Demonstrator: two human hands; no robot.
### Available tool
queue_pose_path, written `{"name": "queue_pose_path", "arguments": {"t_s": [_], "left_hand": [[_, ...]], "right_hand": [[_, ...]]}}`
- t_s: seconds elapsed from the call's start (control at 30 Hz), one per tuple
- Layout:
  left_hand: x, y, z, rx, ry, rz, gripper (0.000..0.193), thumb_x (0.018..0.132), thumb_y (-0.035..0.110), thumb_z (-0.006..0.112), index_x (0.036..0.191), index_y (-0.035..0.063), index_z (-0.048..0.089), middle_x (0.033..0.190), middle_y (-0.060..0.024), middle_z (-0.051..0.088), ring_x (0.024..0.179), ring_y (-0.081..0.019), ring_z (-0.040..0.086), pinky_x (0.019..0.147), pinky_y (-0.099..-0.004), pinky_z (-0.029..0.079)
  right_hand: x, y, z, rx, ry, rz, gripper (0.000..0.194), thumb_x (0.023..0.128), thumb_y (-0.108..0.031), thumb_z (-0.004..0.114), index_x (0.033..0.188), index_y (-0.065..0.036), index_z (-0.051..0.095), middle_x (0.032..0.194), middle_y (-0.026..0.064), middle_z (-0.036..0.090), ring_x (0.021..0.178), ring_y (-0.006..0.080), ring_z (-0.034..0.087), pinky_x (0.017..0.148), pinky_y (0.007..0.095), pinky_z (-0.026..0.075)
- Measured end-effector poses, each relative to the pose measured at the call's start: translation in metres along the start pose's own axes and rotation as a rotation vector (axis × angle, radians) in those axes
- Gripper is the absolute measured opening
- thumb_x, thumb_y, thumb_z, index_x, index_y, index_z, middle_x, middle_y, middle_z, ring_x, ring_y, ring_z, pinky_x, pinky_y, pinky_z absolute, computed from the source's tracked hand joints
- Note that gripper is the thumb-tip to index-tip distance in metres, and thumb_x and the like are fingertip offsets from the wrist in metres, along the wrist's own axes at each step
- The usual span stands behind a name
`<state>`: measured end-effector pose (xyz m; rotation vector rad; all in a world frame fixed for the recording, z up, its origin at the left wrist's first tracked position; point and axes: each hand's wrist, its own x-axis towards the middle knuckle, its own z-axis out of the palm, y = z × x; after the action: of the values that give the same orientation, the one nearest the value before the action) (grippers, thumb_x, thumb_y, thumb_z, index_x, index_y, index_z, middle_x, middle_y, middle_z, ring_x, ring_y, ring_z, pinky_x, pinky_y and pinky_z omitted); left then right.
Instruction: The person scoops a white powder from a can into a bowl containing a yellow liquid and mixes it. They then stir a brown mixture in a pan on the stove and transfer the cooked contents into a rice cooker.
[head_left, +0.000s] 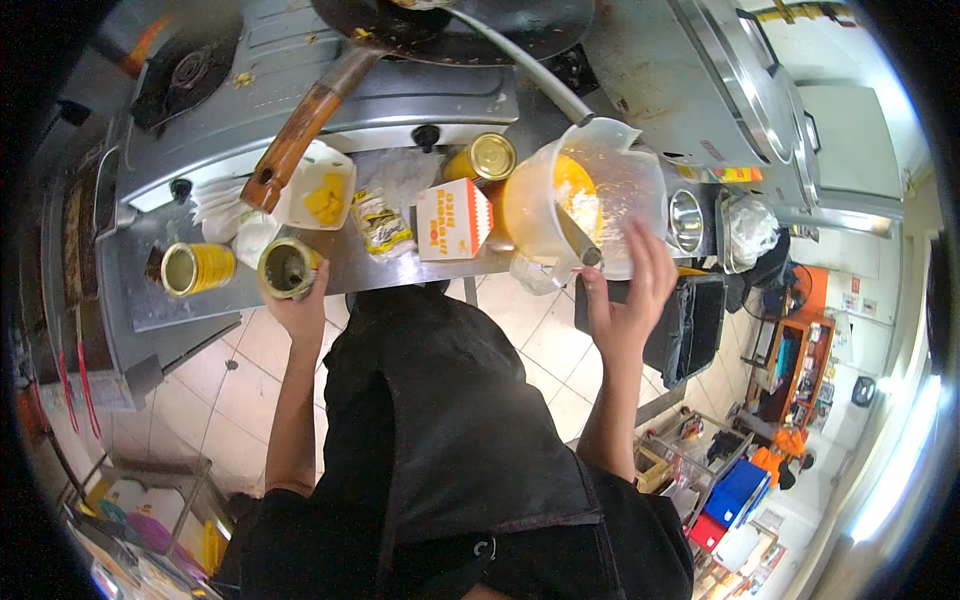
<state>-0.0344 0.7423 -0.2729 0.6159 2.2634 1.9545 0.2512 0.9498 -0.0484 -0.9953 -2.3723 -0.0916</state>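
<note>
My left hand (300, 311) holds an opened metal can (289, 268) at the counter's front edge; its inside looks grey with a dark bit in it. My right hand (631, 289), fingers apart and somewhat blurred, is at the near side of a large translucent plastic pitcher (536, 199), its thumb by the end of a metal utensil handle (581, 241) that stands in the pitcher. Yellow-orange liquid with white powder on it is in the pitcher. Whether the thumb touches the handle, I cannot tell. A second opened yellow can (199, 268) lies tilted in view to the left.
Behind the counter, a wok (480, 45) with a wooden handle (289, 150) sits on the stove. Between my hands are a white tub (315, 187) with yellow pieces, a yellow packet (381, 225), a carton (454, 221) and another can (491, 156). A steel bowl (685, 221) stands right of the pitcher.
</note>
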Motion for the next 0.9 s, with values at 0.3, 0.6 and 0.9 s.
{"name": "queue_pose_path", "arguments": {"t_s": [0.3,0.6,0.9], "left_hand": [[-0.034,0.004,-0.010,0.327,0.075,0.243,0.085,0.086,0.016,0.068,0.147,-0.0061,0.014,0.151,-0.0230,0.013,0.141,-0.0384,0.019,0.115,-0.0523,0.023],[-0.087,0.180,0.122,-0.046,-0.704,0.179,0.044,0.095,0.038,0.057,0.114,-0.0016,0.058,0.114,-0.0175,0.061,0.106,-0.0286,0.058,0.093,-0.0410,0.043],[-0.157,0.170,0.228,-0.419,0.152,-0.058,0.039,0.087,0.025,0.074,0.066,0.0019,0.051,0.066,0.0002,0.052,0.062,-0.0083,0.043,0.057,-0.0264,0.035]], "right_hand": [[0.028,0.027,0.004,0.183,-0.348,-0.147,0.036,0.087,-0.034,0.064,0.112,-0.008,0.063,0.110,0.0085,0.068,0.101,0.0267,0.063,0.091,0.0401,0.042],[0.097,0.091,0.015,0.563,-0.656,-0.257,0.023,0.093,-0.025,0.060,0.105,-0.005,0.058,0.101,0.0132,0.065,0.098,0.0334,0.061,0.084,0.0400,0.045],[0.124,0.117,0.049,1.216,-0.683,0.063,0.027,0.102,-0.025,0.050,0.093,0.000,0.057,0.072,0.0097,0.056,0.062,0.0229,0.055,0.061,0.0350,0.045]]}}
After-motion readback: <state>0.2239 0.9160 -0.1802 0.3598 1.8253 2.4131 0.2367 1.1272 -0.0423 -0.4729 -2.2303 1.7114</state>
